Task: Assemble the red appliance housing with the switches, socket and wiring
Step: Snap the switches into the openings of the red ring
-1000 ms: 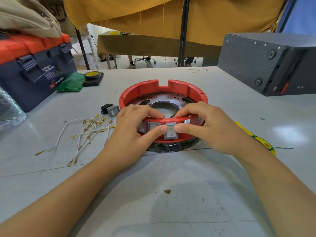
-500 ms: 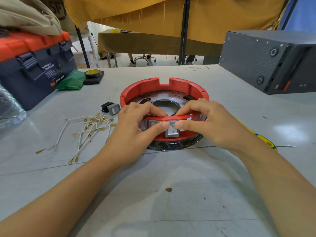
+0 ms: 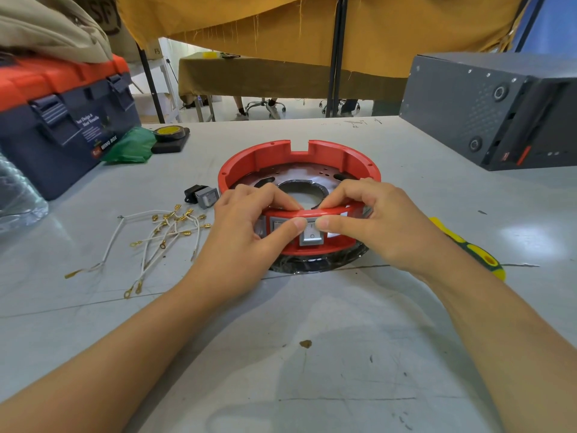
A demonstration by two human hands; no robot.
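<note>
We see the left hand and right hand, each grip pinching the red housing wall, thumbs pressing the six-o'clock switch.

The housing sits at the centre of the desk, with both hands on its near wall: left hand beside right hand. Left of the housing lie a loose switch and, nearer, the wires. The toolbox stands far left, the tape roll just right of it, a metal case far right, and a screwdriver behind the right wrist.
</note>
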